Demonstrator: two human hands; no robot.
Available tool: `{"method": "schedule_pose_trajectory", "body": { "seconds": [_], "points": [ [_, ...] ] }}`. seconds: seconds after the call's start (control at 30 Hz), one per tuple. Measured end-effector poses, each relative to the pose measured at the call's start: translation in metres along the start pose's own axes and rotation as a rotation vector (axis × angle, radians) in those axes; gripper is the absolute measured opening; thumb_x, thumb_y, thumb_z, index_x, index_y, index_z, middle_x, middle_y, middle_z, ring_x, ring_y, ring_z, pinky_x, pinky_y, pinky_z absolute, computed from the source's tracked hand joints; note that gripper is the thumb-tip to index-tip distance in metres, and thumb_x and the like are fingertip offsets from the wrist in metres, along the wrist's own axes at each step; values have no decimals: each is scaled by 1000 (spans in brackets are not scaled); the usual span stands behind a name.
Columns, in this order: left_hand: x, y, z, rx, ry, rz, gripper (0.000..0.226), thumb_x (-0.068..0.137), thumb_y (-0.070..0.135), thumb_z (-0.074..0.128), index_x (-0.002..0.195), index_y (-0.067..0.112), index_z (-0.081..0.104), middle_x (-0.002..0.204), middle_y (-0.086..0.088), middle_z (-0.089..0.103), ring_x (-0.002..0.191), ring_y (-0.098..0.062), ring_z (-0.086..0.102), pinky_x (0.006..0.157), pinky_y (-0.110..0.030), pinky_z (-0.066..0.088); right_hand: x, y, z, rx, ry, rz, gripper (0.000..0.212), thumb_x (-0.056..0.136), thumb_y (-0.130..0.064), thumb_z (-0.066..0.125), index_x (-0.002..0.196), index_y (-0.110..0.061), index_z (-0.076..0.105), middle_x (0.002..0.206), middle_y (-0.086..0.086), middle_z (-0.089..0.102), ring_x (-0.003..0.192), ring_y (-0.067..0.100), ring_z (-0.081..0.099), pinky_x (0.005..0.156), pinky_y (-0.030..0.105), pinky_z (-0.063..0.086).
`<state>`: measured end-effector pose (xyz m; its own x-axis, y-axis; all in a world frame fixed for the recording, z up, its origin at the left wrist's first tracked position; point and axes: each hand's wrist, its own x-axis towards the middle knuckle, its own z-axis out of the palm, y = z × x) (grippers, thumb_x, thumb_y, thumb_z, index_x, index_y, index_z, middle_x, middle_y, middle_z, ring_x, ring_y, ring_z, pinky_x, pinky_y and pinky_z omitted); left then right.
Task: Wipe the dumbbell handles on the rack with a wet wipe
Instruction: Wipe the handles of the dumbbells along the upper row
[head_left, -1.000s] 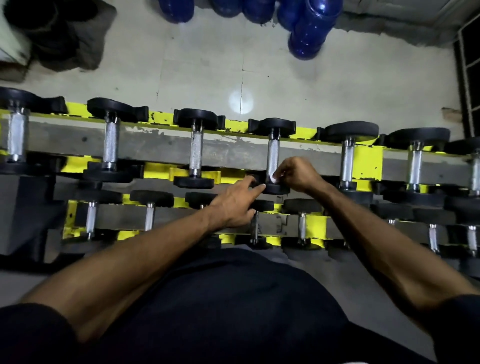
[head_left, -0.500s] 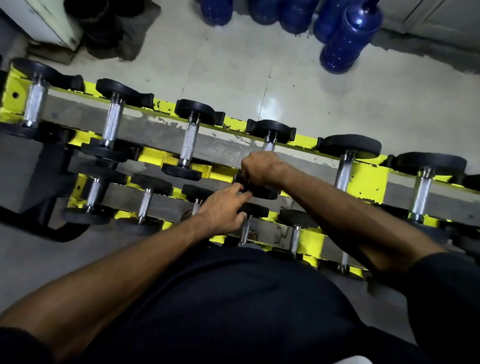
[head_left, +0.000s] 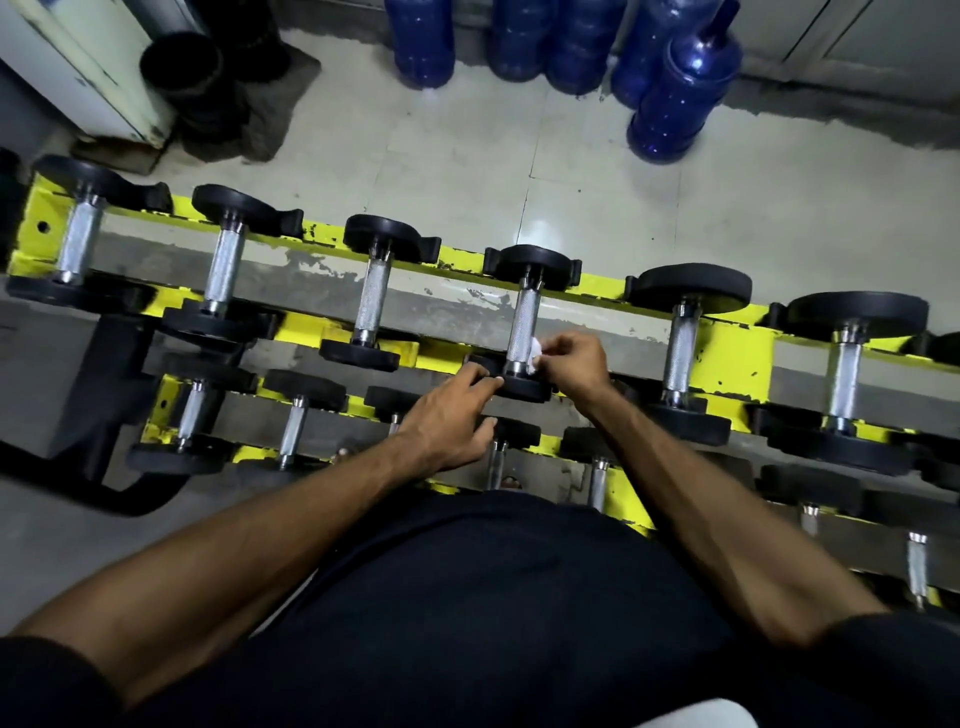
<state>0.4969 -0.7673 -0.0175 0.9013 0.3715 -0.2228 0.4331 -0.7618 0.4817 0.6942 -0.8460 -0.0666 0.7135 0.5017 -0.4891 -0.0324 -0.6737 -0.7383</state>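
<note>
One small white wet wipe (head_left: 535, 354), crumpled, pressed to near end of knurled steel dumbbell handle (head_left: 522, 319), fourth visible from left on upper tier of rack (head_left: 732, 358). Right hand (head_left: 574, 364): fingers curled, pinching wipe. Left hand (head_left: 449, 415): fingers fairly straight, tips resting on same dumbbell's round black near plate (head_left: 522, 388). Rack: chipped yellow paint, worn grey shelf. Beyond: pale glossy floor tiles (head_left: 571, 182), translucent blue jugs (head_left: 680, 98).

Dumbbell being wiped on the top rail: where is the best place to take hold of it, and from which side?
The knurled steel handle, mid-length, from above: it lies bare between its black heads, and the wet wipe covers only its near end.
</note>
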Motion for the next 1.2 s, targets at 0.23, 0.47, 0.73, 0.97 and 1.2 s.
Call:
{"method": "schedule_pose_trajectory", "body": {
  "seconds": [0.23, 0.47, 0.73, 0.97, 1.2],
  "points": [
    [2, -6, -4, -5, 4, 63, 56, 90, 28, 61, 144, 18, 48, 134, -2, 44, 109, -18, 55, 87, -32, 52, 8, -19, -12, -31, -254, 77, 22, 79, 13, 65, 70, -7, 63, 79, 19, 66, 71, 28, 63, 61, 38, 51],
    [5, -7, -5, 24, -12, 97, 59, 92, 26, 59, 148, 15, 44, 128, -3, 47, 112, -18, 52, 94, -34, 49, 4, -17, -1, 14, -219, 83, 24, 82, 17, 55, 78, -6, 62, 72, 13, 62, 60, 20, 58, 49, 28, 45],
    [4, -9, 1, 25, 13, 80, 58, 92, 27, 57, 147, 17, 45, 128, -1, 46, 114, -18, 53, 96, -38, 51, -7, -17, -18, -414, -216, -474, 12, 77, -6, 79, 85, -16, 79, 80, -3, 75, 72, 10, 70, 68, 31, 59],
    [2, -5, 1, -42, 47, 68, 56, 90, 23, 61, 144, 14, 50, 126, -2, 50, 112, -18, 54, 94, -37, 52, 0, -23, -14, -477, -29, -677, 15, 76, -10, 79, 90, -16, 79, 90, 0, 67, 77, 15, 61, 69, 29, 51],
    [3, -7, 1, -32, 61, 78, 55, 88, 21, 61, 142, 13, 53, 122, -2, 51, 110, -19, 54, 94, -38, 52, -1, -36, -10, -618, -100, -810, 18, 83, -8, 73, 101, -11, 76, 103, 5, 68, 94, 21, 63, 78, 34, 53]
  ]
}}
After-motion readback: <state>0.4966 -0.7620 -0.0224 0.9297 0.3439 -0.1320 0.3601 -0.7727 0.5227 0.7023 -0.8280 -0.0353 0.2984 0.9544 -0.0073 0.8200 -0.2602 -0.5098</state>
